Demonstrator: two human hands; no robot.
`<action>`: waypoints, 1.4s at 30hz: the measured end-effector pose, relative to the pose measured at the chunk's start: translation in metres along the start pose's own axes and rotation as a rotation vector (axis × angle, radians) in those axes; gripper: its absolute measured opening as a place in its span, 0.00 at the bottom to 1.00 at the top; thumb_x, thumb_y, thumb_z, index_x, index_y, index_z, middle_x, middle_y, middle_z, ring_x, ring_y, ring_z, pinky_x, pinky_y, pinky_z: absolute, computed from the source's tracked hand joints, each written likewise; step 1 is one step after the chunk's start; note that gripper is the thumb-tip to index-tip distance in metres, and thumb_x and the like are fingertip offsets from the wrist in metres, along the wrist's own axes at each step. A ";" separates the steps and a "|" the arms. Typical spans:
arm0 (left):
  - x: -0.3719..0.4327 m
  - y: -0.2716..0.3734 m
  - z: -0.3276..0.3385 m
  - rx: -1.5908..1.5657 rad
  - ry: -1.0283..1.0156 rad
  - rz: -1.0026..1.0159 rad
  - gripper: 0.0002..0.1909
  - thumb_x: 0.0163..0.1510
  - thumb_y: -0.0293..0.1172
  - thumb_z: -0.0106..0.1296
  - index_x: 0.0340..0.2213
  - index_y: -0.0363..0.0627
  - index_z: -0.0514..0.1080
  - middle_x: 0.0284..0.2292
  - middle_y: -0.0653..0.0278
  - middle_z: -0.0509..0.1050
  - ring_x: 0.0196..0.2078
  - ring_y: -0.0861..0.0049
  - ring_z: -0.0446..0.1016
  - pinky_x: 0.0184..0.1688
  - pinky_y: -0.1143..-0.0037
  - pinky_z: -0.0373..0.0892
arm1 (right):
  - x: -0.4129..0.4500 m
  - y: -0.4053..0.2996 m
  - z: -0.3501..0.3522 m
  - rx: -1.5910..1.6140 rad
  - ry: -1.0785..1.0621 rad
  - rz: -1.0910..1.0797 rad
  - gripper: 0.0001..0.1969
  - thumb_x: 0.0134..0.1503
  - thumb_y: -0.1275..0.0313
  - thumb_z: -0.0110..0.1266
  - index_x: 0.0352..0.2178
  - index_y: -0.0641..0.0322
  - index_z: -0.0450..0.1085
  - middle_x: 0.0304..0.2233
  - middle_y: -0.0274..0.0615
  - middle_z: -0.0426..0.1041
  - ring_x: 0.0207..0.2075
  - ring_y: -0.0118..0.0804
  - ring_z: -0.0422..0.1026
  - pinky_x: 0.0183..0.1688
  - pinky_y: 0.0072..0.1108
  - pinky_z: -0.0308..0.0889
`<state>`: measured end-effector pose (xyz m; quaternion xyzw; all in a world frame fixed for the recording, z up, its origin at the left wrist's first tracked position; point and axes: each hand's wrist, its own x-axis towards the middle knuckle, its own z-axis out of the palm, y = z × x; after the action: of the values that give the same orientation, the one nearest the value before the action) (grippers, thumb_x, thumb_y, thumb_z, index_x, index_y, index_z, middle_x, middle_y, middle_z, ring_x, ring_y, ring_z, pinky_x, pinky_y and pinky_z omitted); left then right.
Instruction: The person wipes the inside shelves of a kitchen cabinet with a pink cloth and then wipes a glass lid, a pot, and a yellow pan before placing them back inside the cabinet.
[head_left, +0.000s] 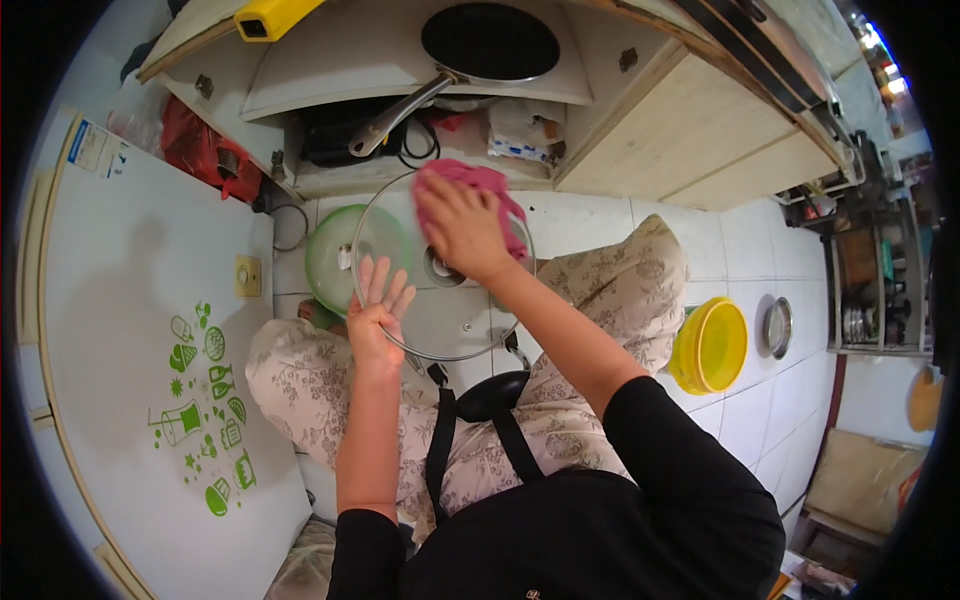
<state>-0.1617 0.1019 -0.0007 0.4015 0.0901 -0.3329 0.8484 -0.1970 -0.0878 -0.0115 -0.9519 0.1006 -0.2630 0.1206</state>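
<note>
A round glass pan lid (442, 322) with a metal rim is held above the tiled floor between my knees. My left hand (380, 315) grips its rim at the lower left, thumb over the edge and fingers seen behind the glass. Spread flat, my right hand (461, 225) presses a pink cloth (480, 178) on the upper part of the lid; the cloth is slightly blurred. A knob shows at the centre of the glass, partly beside my right hand. Under the lid's left side stands a green-rimmed round container (330, 255).
A black frying pan (491, 41) rests on the cabinet ahead, its handle pointing towards me. To the right stand a yellow-rimmed bucket (712, 345) and a small steel bowl (778, 328). A white refrigerator (150, 262) with green stickers flanks the left. A dish rack (881, 277) is far right.
</note>
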 end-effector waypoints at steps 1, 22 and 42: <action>0.000 0.003 -0.001 -0.006 0.004 0.010 0.45 0.31 0.12 0.31 0.58 0.39 0.52 0.57 0.52 0.57 0.58 0.52 0.58 0.56 0.61 0.61 | -0.008 0.005 -0.002 -0.034 0.067 0.077 0.23 0.48 0.66 0.52 0.48 0.51 0.64 0.56 0.35 0.59 0.47 0.42 0.62 0.46 0.39 0.55; 0.008 0.030 -0.016 -0.266 0.028 0.096 0.42 0.34 0.14 0.31 0.57 0.45 0.54 0.59 0.58 0.55 0.60 0.59 0.55 0.61 0.60 0.56 | -0.106 0.038 -0.067 1.990 0.027 1.414 0.18 0.56 0.58 0.42 0.30 0.66 0.66 0.26 0.46 0.71 0.27 0.36 0.70 0.32 0.25 0.68; 0.010 -0.008 0.029 0.071 -0.248 -0.486 0.37 0.41 0.23 0.39 0.57 0.45 0.53 0.54 0.52 0.62 0.48 0.60 0.69 0.47 0.63 0.69 | -0.053 0.018 -0.065 2.122 0.018 1.214 0.25 0.58 0.48 0.36 0.42 0.58 0.65 0.36 0.43 0.70 0.37 0.43 0.71 0.40 0.33 0.69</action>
<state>-0.1626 0.0719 0.0091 0.3540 0.0673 -0.5761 0.7336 -0.2785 -0.1031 0.0119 -0.1778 0.2650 -0.1223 0.9398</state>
